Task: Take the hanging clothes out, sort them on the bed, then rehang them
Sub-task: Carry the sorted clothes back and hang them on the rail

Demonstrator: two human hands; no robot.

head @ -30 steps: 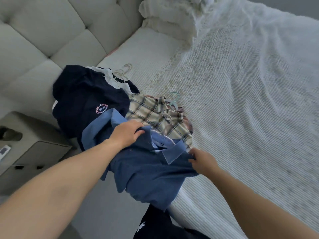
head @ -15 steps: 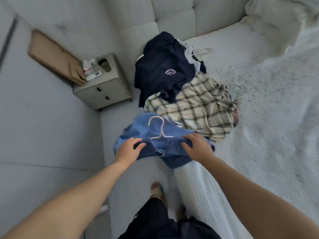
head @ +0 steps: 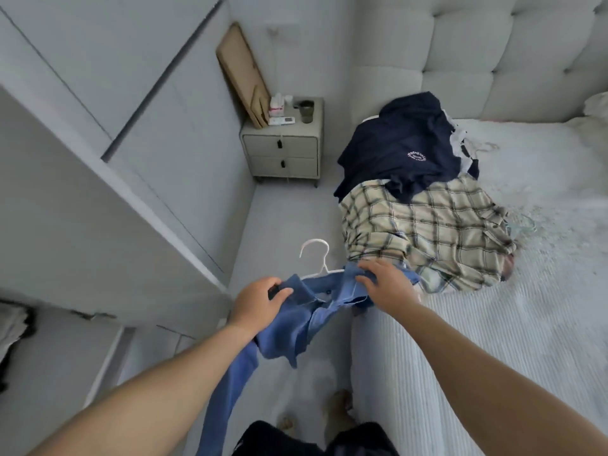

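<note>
I hold the blue shirt (head: pixel 296 320) on its white hanger (head: pixel 317 261) off the bed's (head: pixel 493 340) near edge, above the floor. My left hand (head: pixel 258 302) grips the left shoulder, fingers curled into the fabric; my right hand (head: pixel 386 284) clamps the right shoulder. One sleeve hangs down loose and the collar is rumpled. On the bed lie the plaid shirt (head: pixel 427 232) and, overlapping its far edge, the navy shirt (head: pixel 401 149). The nightstand (head: pixel 283 153) carries a cup (head: pixel 306 111) and a remote (head: pixel 282 120).
</note>
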